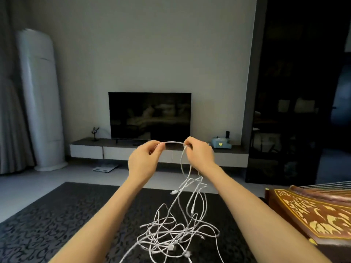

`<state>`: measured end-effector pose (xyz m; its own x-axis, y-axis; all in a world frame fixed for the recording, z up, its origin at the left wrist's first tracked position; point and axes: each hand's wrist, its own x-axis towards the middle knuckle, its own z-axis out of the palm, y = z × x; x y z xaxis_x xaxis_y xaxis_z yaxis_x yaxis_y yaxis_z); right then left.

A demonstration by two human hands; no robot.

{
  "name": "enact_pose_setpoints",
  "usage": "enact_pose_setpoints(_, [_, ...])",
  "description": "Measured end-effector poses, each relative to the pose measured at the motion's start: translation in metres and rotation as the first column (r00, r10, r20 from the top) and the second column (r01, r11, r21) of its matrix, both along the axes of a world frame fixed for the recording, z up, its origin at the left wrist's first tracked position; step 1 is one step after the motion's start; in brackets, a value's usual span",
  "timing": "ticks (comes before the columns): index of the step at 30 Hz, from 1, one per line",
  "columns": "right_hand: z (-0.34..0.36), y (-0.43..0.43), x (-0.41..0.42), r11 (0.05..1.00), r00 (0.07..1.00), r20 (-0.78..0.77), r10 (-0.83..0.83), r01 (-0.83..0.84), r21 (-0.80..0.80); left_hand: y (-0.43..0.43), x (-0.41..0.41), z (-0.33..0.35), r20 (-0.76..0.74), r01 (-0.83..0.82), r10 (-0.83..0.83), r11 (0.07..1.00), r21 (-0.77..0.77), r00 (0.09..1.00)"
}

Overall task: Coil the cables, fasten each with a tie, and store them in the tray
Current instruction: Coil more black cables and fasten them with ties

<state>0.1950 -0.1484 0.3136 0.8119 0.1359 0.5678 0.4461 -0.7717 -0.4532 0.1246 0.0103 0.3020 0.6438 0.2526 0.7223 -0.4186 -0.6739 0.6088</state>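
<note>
Nearest to us, the tangle of white cables (171,234) lay heaped on the dark patterned bench (57,224), plugs caught among its loops, with a wooden zither (313,211) just to its right. From that heap several strands rose to our right hand (199,154), whose thumb and fingers pinched one of them. Our left hand (146,158) pinched the same cable a little way along, so a short arched span (173,142) ran between the two hands, both raised well above the heap. We judged the step in hand to be freeing a single cable from the knot before any coiling. It would go best if we fed the cable along hand over hand toward its plug and shook it gently, since a hard tug would likely tighten the knot below. We saw no tie or tray anywhere in view. Beyond the hands, a dark television (150,115) stood on a low shelf (85,149) against the wall.
</note>
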Motion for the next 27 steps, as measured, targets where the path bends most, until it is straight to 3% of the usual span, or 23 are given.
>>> enact_pose_setpoints(3, [-0.01,0.004,-0.004,0.975,0.956,-0.276,0.098,-0.148,-0.164,-0.006,0.003,0.02,-0.018,0.046,-0.047,0.997,-0.055,0.999])
enact_pose_setpoints(4, [-0.016,0.005,-0.006,0.969,0.928,-0.342,0.145,-0.203,-0.139,-0.008,0.005,0.024,-0.037,0.047,-0.048,0.998,-0.037,0.998])
enact_pose_setpoints(8, [-0.038,0.006,-0.019,0.918,0.776,-0.492,0.395,-0.314,0.242,-0.014,0.004,0.027,-0.054,0.088,-0.089,0.996,-0.013,0.995])
enact_pose_setpoints(9, [-0.044,0.006,-0.017,0.933,0.8,-0.482,0.358,-0.284,0.222,-0.016,0.002,0.028,-0.043,0.127,-0.128,0.991,-0.037,0.991])
enact_pose_setpoints(12, [-0.065,0.0,-0.01,0.99,0.9,-0.434,0.031,-0.088,-0.112,-0.022,-0.008,0.037,0.043,0.252,-0.248,0.955,-0.157,0.968])
enact_pose_setpoints(17, [-0.114,-0.027,-0.011,0.97,0.784,-0.598,-0.169,0.024,-0.242,-0.014,-0.02,0.049,0.217,0.346,-0.282,0.866,-0.36,0.934])
enact_pose_setpoints(20, [-0.097,-0.032,-0.006,0.817,0.887,-0.323,-0.331,0.097,-0.569,-0.003,-0.02,0.033,0.169,0.277,-0.232,0.9,-0.335,0.958])
enact_pose_setpoints(21, [-0.081,-0.03,-0.004,0.824,0.915,-0.26,-0.309,0.121,-0.553,0.002,-0.019,0.025,0.137,0.247,-0.213,0.914,-0.322,0.967])
enact_pose_setpoints(22, [-0.059,-0.029,-0.001,0.875,0.937,-0.225,-0.267,0.139,-0.463,0.007,-0.017,0.017,0.101,0.223,-0.201,0.925,-0.309,0.974])
enact_pose_setpoints(23, [-0.034,-0.027,0.0,0.961,0.951,-0.23,-0.205,0.151,-0.231,0.011,-0.016,0.01,0.064,0.204,-0.194,0.933,-0.297,0.979])
enact_pose_setpoints(24, [-0.008,-0.025,0.001,0.985,0.964,-0.234,-0.129,0.152,0.084,0.015,-0.014,0.002,0.026,0.185,-0.186,0.939,-0.288,0.982])
enact_pose_setpoints(25, [0.019,-0.024,0.002,0.914,0.983,-0.178,-0.032,0.101,0.392,0.018,-0.013,-0.005,-0.008,0.166,-0.176,0.944,-0.283,0.984])
enact_pose_setpoints(26, [0.044,-0.023,-0.002,0.821,0.995,-0.08,0.067,-0.009,0.571,0.02,-0.012,-0.013,-0.035,0.149,-0.166,0.946,-0.288,0.986])
enact_pose_setpoints(27, [0.065,-0.022,-0.008,0.751,0.988,0.041,0.151,-0.142,0.645,0.021,-0.011,-0.02,-0.061,0.141,-0.166,0.943,-0.302,0.984])
